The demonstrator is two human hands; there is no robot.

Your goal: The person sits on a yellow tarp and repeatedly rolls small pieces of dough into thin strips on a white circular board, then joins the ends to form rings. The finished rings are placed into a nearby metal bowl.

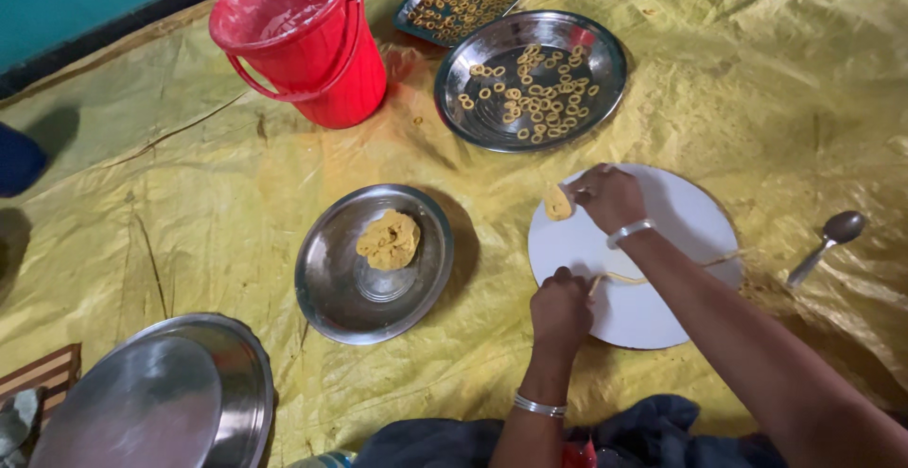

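The left hand is pinching shut on one end of a thin, pale yellow dough rope that is lying across the round white board; the right hand is closing its fingers on a small, soft yellow dough lump at the board's upper left edge. A bigger crumbly dough mound is sitting in a steel plate just left of the board; small dough rings are lying in another steel plate beyond, near a red bucket; a spoon is lying on the yellow sheet.
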